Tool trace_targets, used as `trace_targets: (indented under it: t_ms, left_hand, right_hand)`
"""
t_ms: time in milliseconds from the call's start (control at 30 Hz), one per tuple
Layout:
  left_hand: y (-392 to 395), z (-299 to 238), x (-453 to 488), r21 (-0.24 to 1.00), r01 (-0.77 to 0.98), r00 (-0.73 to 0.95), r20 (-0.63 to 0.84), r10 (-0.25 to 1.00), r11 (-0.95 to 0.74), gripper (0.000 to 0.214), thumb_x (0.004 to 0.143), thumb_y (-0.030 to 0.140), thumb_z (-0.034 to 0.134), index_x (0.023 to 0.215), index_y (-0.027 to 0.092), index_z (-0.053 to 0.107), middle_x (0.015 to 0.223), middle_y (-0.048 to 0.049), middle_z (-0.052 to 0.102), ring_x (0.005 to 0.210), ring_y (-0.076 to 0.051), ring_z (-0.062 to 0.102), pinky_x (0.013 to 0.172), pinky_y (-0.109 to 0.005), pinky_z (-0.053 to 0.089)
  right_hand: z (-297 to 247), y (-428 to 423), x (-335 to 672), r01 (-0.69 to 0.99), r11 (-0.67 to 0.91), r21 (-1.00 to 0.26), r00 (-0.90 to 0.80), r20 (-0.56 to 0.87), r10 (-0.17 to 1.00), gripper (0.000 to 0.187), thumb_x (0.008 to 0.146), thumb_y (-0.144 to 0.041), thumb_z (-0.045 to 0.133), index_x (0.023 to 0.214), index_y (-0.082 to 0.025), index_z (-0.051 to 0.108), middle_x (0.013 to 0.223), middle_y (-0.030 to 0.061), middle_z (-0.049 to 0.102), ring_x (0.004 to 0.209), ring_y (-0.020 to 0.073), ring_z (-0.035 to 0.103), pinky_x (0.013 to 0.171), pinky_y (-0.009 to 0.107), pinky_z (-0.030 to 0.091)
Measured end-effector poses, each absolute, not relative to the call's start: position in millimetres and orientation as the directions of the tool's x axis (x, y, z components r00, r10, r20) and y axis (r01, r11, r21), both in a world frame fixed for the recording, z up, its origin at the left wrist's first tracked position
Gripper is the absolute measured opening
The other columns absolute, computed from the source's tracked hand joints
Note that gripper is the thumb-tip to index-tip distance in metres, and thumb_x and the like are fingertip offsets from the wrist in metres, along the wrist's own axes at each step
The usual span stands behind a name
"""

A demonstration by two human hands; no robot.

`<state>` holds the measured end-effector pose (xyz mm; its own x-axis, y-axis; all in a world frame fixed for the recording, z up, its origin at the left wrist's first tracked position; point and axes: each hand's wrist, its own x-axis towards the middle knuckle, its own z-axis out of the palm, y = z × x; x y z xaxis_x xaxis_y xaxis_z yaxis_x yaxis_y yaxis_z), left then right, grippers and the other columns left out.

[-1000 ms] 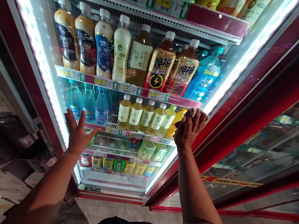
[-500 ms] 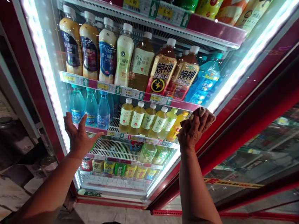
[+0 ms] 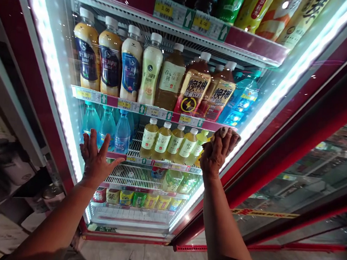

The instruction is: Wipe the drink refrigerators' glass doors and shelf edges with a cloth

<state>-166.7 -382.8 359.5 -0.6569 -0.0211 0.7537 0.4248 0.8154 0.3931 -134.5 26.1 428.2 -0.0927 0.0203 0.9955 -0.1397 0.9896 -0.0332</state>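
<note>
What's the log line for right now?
left hand: spread open | right hand: grip on cloth | ahead: lit fridge, bottles on shelves

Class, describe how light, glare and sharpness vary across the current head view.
In the head view, the left light strip and right light strip glare near-white; also in the head view, the neighbouring cooler on the right looks dim and soft; in that same head view, the cloth in the right hand is shaded, its texture hard to read.
</note>
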Motion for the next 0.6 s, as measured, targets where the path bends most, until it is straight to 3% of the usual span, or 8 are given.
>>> trace_targets:
  t_ms: [167, 300, 500, 600]
  left_hand:
    - [-383, 358, -168, 0.419, 0.427, -0.669, 0.743, -0.032, 0.801, 0.109, 0.074, 0.050, 0.086, 0.164, 0.032, 0.028, 0.176, -0.0132, -0.004, 0.161, -0.042, -0.011, 0.127, -0.068, 0.001]
    - [-384, 355, -169, 0.396, 0.435, -0.654, 0.756, -0.019, 0.808, 0.105, 0.077, 0.051, 0.084, 0.164, 0.033, 0.029, 0.176, -0.0128, -0.004, 0.161, -0.041, -0.010, 0.128, -0.066, 0.001]
    - [-386, 352, -170, 0.398, 0.428, -0.663, 0.749, -0.018, 0.812, 0.103, 0.076, 0.055, 0.083, 0.162, 0.032, 0.034, 0.176, -0.0133, 0.001, 0.161, -0.041, -0.009, 0.127, -0.067, 0.002]
    - [-388, 351, -171, 0.401, 0.446, -0.660, 0.752, -0.009, 0.800, 0.099, 0.077, 0.052, 0.083, 0.162, 0.033, 0.035, 0.176, -0.0108, 0.001, 0.161, -0.042, -0.009, 0.127, -0.068, 0.002]
  right_hand:
    - [419, 18, -132, -0.136, 0.991, -0.007, -0.147, 0.989, -0.013, 0.052, 0.103, -0.026, 0.043, 0.155, -0.025, 0.047, 0.168, 0.0146, 0.038, 0.160, 0.0348, 0.026, 0.123, 0.072, 0.025]
    - [428, 9, -134, -0.104, 0.993, -0.053, -0.104, 0.994, 0.042, 0.053, 0.105, -0.028, 0.039, 0.157, -0.022, 0.044, 0.168, 0.0162, 0.038, 0.160, 0.0357, 0.024, 0.124, 0.072, 0.022]
    - [419, -5, -135, -0.119, 0.993, 0.002, -0.164, 0.986, -0.022, 0.040, 0.104, -0.029, 0.043, 0.139, -0.022, 0.062, 0.162, 0.0154, 0.048, 0.160, 0.0347, 0.024, 0.124, 0.068, 0.027]
    - [422, -8, -138, -0.123, 0.992, -0.010, -0.108, 0.994, -0.004, 0.042, 0.104, -0.027, 0.044, 0.142, -0.023, 0.059, 0.163, 0.0156, 0.046, 0.159, 0.0350, 0.028, 0.124, 0.070, 0.026]
